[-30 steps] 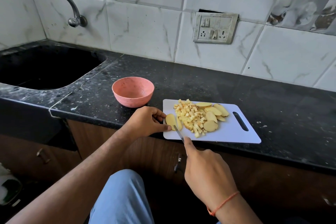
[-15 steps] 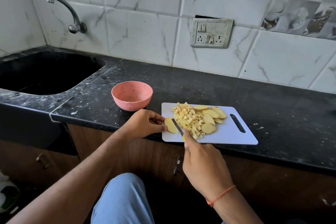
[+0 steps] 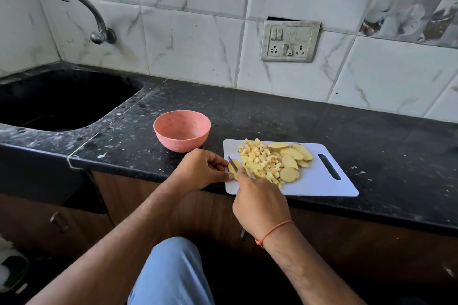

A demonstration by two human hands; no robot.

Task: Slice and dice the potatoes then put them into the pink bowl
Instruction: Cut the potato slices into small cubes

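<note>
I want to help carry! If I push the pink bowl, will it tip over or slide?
The pink bowl looks empty, so it is probably light and would slide easily on the smooth black counter. It is wide and low, so tipping seems unlikely. It looks like plastic, probably not fragile.

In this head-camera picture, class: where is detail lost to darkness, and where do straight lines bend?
Head view: the sink basin is near black, detail lost; wide-angle bowing curves the counter edge and wall tiles; the cutting board stays evenly lit.
</note>
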